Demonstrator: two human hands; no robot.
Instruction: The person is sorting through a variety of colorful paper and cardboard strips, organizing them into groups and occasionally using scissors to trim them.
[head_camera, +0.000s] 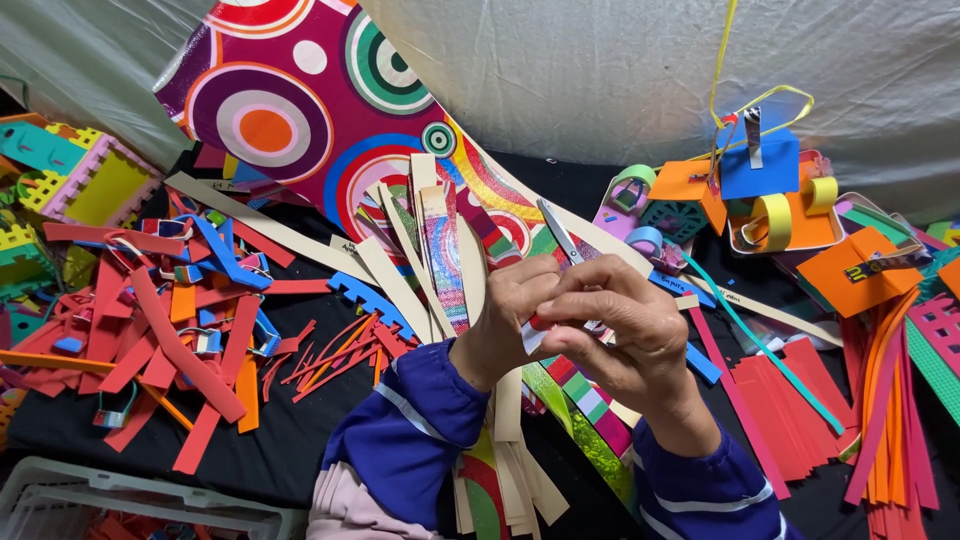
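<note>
Paper strips, a fanned bundle with patterned fronts and plain tan backs, stand up from our left hand, which closes around their middle. Our right hand pinches one small folded strip end against the left fingers, with scissors poking up just behind. We judge the strips light, thin and floppy (easy to crease or tear), best taken near the fold. Red foam offcuts lie over the black table to the left
</note>
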